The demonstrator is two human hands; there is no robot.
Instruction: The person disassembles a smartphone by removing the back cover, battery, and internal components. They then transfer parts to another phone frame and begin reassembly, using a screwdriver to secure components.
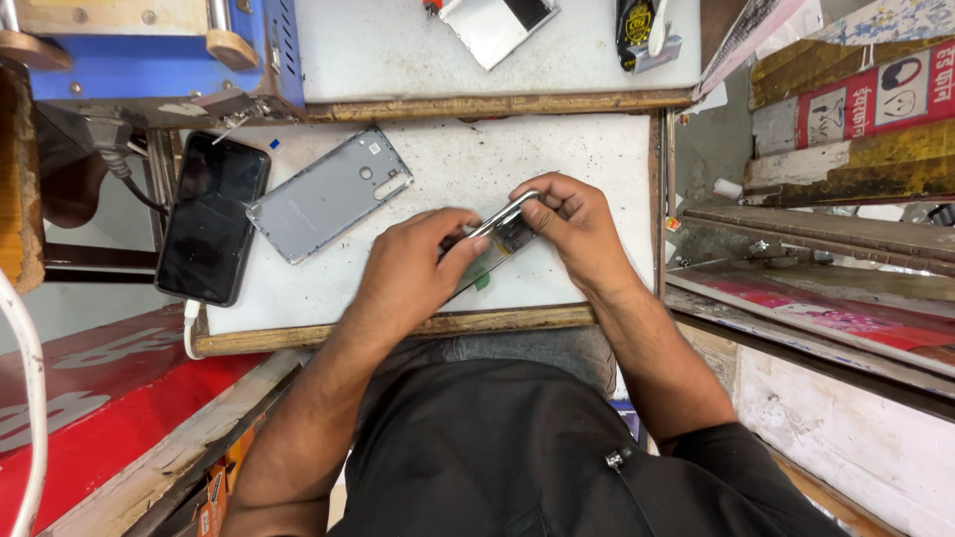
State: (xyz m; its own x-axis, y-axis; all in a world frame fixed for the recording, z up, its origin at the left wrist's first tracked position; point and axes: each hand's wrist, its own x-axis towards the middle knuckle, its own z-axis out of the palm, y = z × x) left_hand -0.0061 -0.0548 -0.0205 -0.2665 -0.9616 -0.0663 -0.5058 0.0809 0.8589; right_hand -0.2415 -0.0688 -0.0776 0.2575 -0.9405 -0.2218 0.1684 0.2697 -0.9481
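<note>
Hands first: left hand (413,268) and right hand (569,227) each have their grip clamped on the opened phone body (500,236), held edge-up just above the white bench (557,159). Steady, even finger pressure along the frame seems wise. Farther off lie a grey back cover (328,194) and a black phone (212,217).

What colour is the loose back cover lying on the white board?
Grey, with a matte look; the back cover shows best in the head view, beside the black phone.
</note>
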